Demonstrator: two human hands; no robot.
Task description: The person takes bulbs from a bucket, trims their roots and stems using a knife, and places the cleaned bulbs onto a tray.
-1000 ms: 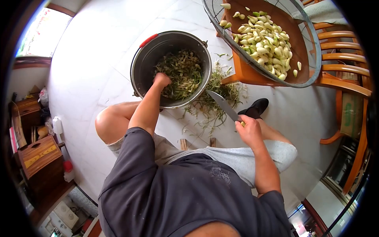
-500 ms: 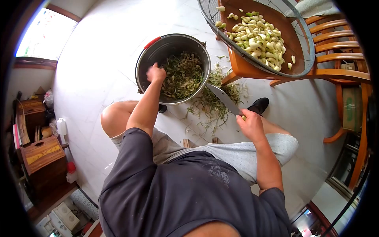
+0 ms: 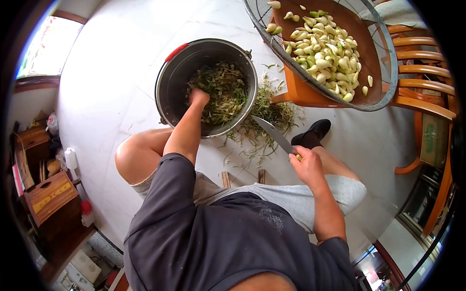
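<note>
Your left hand (image 3: 198, 97) is buried in one pot (image 3: 206, 85) (fingers hidden, grip unclear), while your right hand (image 3: 305, 165) is clamped on one knife (image 3: 274, 135) pointing toward 10 o'clock.

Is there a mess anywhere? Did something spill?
Yes. Green trimmings lie scattered on the white floor beside the metal pot, under the knife in the right hand. The left hand is inside the pot. The peeled pieces stay in the basket.
</note>
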